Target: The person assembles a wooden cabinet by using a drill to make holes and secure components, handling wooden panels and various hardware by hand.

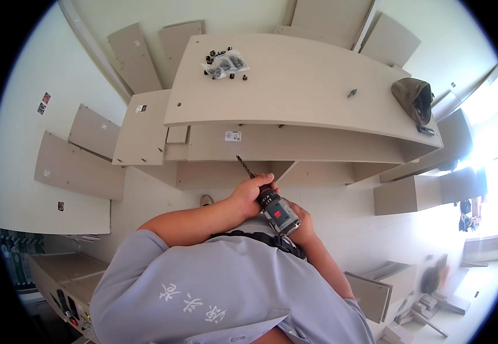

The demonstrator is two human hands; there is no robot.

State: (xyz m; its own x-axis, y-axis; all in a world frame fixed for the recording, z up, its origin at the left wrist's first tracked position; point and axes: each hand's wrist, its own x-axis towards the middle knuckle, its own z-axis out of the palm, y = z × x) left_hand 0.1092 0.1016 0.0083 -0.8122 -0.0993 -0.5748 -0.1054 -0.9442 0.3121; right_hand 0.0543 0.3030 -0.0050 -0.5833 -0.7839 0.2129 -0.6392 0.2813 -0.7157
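A grey and black cordless drill is held close to my waist, its long dark drill bit pointing up and to the left toward the cabinet. My left hand is closed around the front of the drill, at the chuck and the base of the bit. My right hand grips the drill from its right side; the handle and most of those fingers are hidden behind the drill body. Just beyond the bit lies the beige cabinet carcass, its open compartments facing me. The bit tip appears apart from the panels.
On the cabinet top are a plastic bag of dark fittings with several loose ones, a small metal bit and a dark pouch. Panels lean at the left wall. Boxy units stand right; a blurred person is lower right.
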